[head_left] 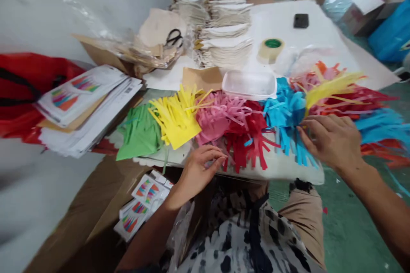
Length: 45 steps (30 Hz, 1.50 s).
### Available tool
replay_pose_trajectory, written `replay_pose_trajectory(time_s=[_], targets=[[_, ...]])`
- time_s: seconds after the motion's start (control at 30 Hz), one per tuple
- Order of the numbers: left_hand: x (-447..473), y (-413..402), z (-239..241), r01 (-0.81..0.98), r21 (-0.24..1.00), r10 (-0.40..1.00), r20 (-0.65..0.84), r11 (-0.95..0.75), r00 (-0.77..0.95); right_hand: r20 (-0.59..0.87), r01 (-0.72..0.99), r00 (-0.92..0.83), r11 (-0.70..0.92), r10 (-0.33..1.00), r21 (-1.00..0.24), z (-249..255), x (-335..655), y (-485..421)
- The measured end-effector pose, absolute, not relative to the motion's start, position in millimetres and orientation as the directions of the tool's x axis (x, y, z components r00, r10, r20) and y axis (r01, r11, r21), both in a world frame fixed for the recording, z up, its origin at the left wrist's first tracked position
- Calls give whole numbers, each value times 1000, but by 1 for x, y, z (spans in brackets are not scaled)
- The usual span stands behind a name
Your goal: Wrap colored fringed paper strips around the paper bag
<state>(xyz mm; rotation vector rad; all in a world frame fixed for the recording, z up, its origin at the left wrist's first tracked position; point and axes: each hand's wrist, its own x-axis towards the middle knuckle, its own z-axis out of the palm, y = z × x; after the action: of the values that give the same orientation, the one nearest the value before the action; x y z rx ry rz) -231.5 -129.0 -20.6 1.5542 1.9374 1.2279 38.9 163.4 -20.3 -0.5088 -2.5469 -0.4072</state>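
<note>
A row of fringed paper piles lies across a board on my lap: green point(140, 133), yellow point(178, 118), pink point(215, 116), red point(246, 136) and blue point(285, 113). My left hand point(200, 168) rests at the board's near edge, fingers curled and pinched together by the red fringe. My right hand point(331, 138) is curled over the blue fringe and holds a yellow fringed strip point(333, 86) that sticks out to the right.
A clear plastic tray point(250, 84), a tape roll point(270, 47), scissors point(174, 37), a black phone point(301, 20) and stacks of folded white paper point(224, 30) sit on the white table point(320, 36). Printed cards point(86, 102) pile at left; more cards point(142, 202) lie in a cardboard box below.
</note>
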Motion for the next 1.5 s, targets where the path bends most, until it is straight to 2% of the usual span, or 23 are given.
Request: replay_pose_trajectory(time_s=[0.07,0.17,0.23,0.33,0.43,0.6,0.7,0.9,1.07,1.17,1.3,1.4,1.5], targets=[[-249,-140,-21,616,785,877,249,67,-412,584,346,-779,933,226,101,-9,9,142],[-274,-151,-22,698,696,769,349,169,-535,620,88,-777,994,110,-65,0,-57,94],[-289,-156,-25,748,614,695,424,251,-580,624,-29,-782,999,-1,-34,-4,-108,61],[-306,-163,-32,808,469,656,490,357,-574,441,-84,-895,996,-75,-1,-18,-175,23],[-314,-172,-42,854,319,717,466,410,-518,355,-110,-929,994,-102,-4,-32,-212,5],[-314,-178,-59,861,247,767,391,445,-509,322,-152,-937,988,-138,-18,-40,-218,4],[-314,-177,-64,861,258,748,426,439,-509,319,-142,-940,989,-122,-39,-38,-214,5],[-315,-177,-65,863,385,717,493,328,-493,329,-89,-943,991,-53,-96,-37,-218,0],[-306,-181,-69,836,424,643,540,349,-542,348,-18,-937,989,35,-149,-37,-223,-5],[-302,-184,-68,820,472,596,571,325,-565,352,-65,-936,981,3,-181,-34,-222,-8],[-304,-184,-60,841,494,589,620,220,-518,432,-176,-899,962,-69,-211,-28,-219,-7],[-308,-182,-51,850,506,553,671,145,-494,506,-187,-860,962,-63,-198,-25,-221,-3],[-312,-182,-46,750,651,453,636,119,-624,572,-160,-820,962,-5,-220,-21,-224,2]])
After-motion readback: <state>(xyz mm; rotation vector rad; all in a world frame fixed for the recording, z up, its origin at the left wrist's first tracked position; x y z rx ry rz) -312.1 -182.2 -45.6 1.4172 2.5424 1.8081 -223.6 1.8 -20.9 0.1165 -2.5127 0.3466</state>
